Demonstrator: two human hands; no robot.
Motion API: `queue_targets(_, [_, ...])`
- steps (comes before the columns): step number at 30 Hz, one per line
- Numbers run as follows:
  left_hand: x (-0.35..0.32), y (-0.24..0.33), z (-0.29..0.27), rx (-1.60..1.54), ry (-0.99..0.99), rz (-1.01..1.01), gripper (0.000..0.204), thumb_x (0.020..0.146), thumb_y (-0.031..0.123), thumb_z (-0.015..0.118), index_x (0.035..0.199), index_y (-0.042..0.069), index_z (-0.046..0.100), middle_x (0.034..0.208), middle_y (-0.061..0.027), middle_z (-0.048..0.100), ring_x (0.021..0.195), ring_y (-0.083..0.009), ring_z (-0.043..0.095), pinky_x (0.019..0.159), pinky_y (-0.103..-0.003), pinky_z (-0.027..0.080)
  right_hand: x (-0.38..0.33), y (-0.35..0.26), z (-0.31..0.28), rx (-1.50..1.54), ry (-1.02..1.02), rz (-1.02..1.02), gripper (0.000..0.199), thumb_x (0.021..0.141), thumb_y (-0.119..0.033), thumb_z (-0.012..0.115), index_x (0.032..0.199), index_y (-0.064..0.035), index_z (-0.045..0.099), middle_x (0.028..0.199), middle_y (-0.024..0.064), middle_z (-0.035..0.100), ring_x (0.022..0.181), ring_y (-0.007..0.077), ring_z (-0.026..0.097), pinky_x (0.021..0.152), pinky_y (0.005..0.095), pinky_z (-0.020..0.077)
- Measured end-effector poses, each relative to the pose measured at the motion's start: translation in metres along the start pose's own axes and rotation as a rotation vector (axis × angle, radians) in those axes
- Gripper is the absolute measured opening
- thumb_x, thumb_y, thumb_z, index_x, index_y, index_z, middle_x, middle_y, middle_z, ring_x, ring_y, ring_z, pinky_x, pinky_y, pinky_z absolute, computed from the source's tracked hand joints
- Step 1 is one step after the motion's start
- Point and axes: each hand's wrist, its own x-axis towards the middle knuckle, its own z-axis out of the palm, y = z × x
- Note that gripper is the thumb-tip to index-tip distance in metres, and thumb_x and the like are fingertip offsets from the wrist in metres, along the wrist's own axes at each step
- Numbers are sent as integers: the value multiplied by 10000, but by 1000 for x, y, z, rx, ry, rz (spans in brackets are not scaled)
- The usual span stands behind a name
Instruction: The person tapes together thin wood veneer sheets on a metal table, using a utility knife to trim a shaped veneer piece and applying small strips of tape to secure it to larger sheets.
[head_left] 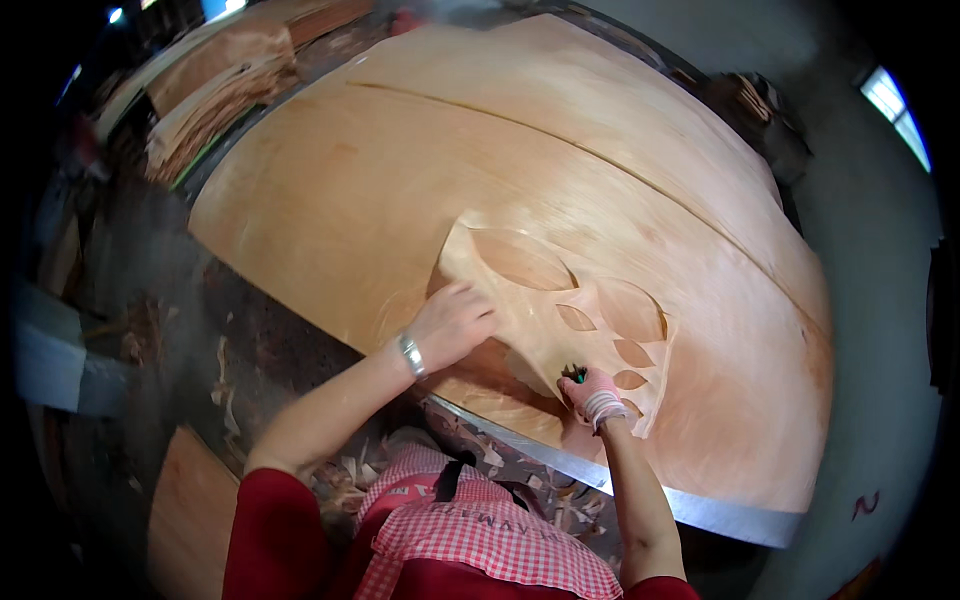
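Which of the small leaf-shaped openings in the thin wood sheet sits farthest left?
The small opening just left of the lower large opening; the other small ones run in a column beneath that large opening.

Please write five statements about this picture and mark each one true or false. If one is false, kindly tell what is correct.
1. The left hand has a silver metal band at its wrist. True.
2. The right hand is bare. False: it wears a pale pink glove with a white-banded cuff.
3. The thin, pale wooden sheet with leaf-shaped holes lies on a larger light-brown wooden sheet. True.
4. The tall stack of thin brown wooden sheets is at the lower right. False: the stack is at the upper left.
5. The person wears a red-and-white checked cloth apron. True.
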Motion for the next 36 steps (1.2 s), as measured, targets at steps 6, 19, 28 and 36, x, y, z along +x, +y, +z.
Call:
queue_targets(6, [29,14,-29,2,-200,-13,83,727,150,568,751,77,601,837,-64,592,870,-199,573,904,-397,416,10,3,9,-19,20,30,467,703,-395,642,1010,-45,610,860,183,646,790,295,637,714,380,498])
queue_targets(19, [-28,0,92,-177,-74,-267,80,714,60,519,774,10,538,892,-136,527,871,-277,527,762,-370,451,29,30,26,34,52,139,487,681,-394,689,1015,-46,617,926,168,646,871,279,628,782,360,479])
queue_targets(28, [-49,-16,114,-96,97,-337,325,743,88,537,1038,-48,522,1198,-203,473,1148,-340,429,965,-413,359,-4,-32,27,-186,227,37,422,769,-320,617,1058,-24,530,932,242,606,904,390,578,767,449,459])
queue_targets(36, [-52,-18,118,-76,99,-304,396,743,85,519,1098,-86,482,1242,-231,433,1179,-362,392,999,-426,325,12,-124,80,93,38,85,328,848,-286,477,983,9,523,862,267,607,842,409,598,745,475,474])
